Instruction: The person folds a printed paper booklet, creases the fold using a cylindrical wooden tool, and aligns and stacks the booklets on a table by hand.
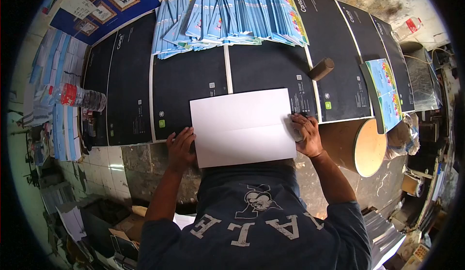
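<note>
A large white sheet of paper [244, 141] with a faint crease across its middle lies in front of my body, at the near edge of the black-covered table. Whether it is one sheet or several layers I cannot tell. My left hand [181, 148] is closed on its left edge, fingertips at the border. At the opposite edge, my right hand [307, 134] grips the paper with fingers bent; its thumb is partly in shadow. Beyond the sheet, a short dark wooden cylinder [321, 69] rests on the table to the right.
Many blue printed booklets [232, 13] are piled along the far edge. More printed sheets [382, 95] overhang the right edge, above a round drum [369, 148]. Paper stacks [60, 66] and a plastic bottle [80, 97] are at left. Another bottle [408, 29] lies far right.
</note>
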Available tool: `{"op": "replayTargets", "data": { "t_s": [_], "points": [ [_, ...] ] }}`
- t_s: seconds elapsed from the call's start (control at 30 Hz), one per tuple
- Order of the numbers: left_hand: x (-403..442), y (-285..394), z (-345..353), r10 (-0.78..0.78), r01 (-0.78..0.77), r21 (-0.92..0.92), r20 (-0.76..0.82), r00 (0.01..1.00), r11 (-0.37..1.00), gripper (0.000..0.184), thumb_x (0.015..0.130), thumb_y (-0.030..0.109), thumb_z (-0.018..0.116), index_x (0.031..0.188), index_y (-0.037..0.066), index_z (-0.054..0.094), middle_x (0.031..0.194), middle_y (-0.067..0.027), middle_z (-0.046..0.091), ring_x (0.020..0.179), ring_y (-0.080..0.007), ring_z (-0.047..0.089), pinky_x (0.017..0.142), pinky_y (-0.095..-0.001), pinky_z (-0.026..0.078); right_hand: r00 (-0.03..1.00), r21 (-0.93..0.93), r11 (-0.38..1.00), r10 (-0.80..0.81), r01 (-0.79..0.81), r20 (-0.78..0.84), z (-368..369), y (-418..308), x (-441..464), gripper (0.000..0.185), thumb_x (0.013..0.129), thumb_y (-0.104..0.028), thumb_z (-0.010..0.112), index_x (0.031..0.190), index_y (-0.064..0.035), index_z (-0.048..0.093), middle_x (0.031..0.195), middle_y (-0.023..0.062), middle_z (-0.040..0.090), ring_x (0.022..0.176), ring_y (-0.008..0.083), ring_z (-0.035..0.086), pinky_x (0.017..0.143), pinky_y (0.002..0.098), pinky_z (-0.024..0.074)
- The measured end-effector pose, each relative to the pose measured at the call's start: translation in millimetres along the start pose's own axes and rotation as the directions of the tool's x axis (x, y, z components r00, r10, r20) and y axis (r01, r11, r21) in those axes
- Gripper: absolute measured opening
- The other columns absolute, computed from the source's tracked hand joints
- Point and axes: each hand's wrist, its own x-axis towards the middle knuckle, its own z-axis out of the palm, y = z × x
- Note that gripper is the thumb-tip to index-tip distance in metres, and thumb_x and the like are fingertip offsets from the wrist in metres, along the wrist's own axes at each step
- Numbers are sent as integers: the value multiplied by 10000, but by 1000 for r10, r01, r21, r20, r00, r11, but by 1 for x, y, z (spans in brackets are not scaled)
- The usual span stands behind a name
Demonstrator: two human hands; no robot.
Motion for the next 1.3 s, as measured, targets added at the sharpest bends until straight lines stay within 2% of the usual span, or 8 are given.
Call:
{"op": "replayTargets", "data": {
  "t_s": [0.33, 0.8, 0.9, 1.0, 1.1, 1.2, 1.3],
  "points": [
    [0, 0, -1, -3, 3, -4, 4, 1000, 1000, 429, 875, 404, 707, 1192, 146, 575, 1349, -44, 634, 1292, -199, 572, 1128, -458, 268, 1000, -11, 1000, -3, 3, -16, 3, 1, -1, 470, 745, -286, 788, 1125, -71, 617, 1335, 74, 635, 1276, 241, 576, 1042, 448, 367],
    [2, 1, -4, -3, 3, -27, 2, 1000, 1000, 454, 831, 356, 754, 1189, 140, 580, 1343, -44, 640, 1289, -204, 578, 1131, -453, 270, 1000, -5, 1000, -4, 4, -24, 2, 1, -1, 474, 738, -275, 788, 1129, -63, 624, 1332, 76, 639, 1277, 241, 578, 1022, 443, 385],
    [2, 1, -5, -9, 10, -65, 20, 1000, 998, 493, 822, 382, 760, 1214, 148, 573, 1356, -42, 628, 1306, -206, 564, 1132, -464, 266, 1000, 9, 1000, -10, 10, 25, 0, 9, -6, 522, 684, -263, 789, 1145, -79, 624, 1353, 73, 621, 1300, 243, 558, 1038, 467, 370],
    [-2, 0, -4, -87, 104, -111, 143, 986, 988, 575, 807, 444, 745, 1269, 169, 538, 1399, -42, 591, 1347, -215, 525, 1134, -485, 247, 990, -23, 998, 53, -50, 133, 3, 12, -9, 620, 582, -247, 759, 1174, -123, 624, 1404, 66, 570, 1352, 251, 505, 1076, 525, 318],
    [-2, 1, -3, -87, 97, -138, 78, 993, 986, 520, 820, 434, 728, 1230, 172, 545, 1383, -23, 610, 1339, -189, 531, 1141, -462, 231, 999, -14, 1000, 5, -4, 54, 3, 8, -4, 524, 669, -258, 759, 1150, -115, 608, 1360, 71, 611, 1306, 268, 548, 1059, 499, 324],
    [-1, 2, -7, -98, 109, -110, 102, 990, 988, 508, 823, 428, 727, 1223, 172, 547, 1377, -10, 617, 1333, -180, 537, 1144, -459, 228, 1000, -10, 1000, -11, 12, 26, 2, 5, 0, 471, 697, -250, 751, 1122, -111, 601, 1346, 82, 618, 1293, 268, 559, 1047, 493, 329],
    [-3, 1, -1, -85, 90, -99, 51, 995, 991, 491, 830, 431, 723, 1212, 171, 558, 1381, -10, 615, 1333, -177, 537, 1145, -461, 228, 1000, -19, 1000, -18, 19, 25, 3, 8, 0, 474, 698, -251, 751, 1124, -113, 596, 1349, 83, 617, 1290, 270, 562, 1045, 493, 332]
  ]
}}
